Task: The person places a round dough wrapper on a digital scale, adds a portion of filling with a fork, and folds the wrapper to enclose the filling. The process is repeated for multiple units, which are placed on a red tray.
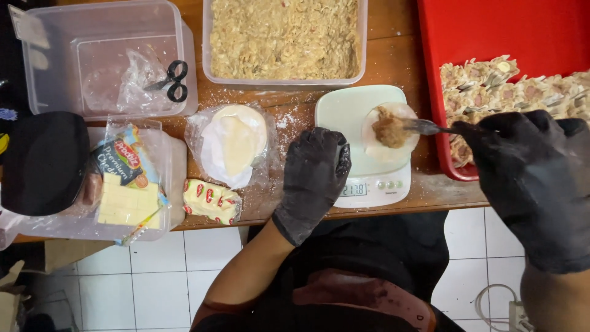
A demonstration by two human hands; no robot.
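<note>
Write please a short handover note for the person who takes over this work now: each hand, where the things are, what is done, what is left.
Left hand: black glove, loosely closed, holds nothing, rests at the scale's left edge.
Right hand: black glove, holds a fork whose tip is at the filling.
On the scale: one round wrapper with a lump of filling.
Filling tub behind the scale; wrapper stack to its left.
Done: many dumplings sit in the red tray.
Left: this wrapper is not yet folded; the tub looks nearly full.
</note>
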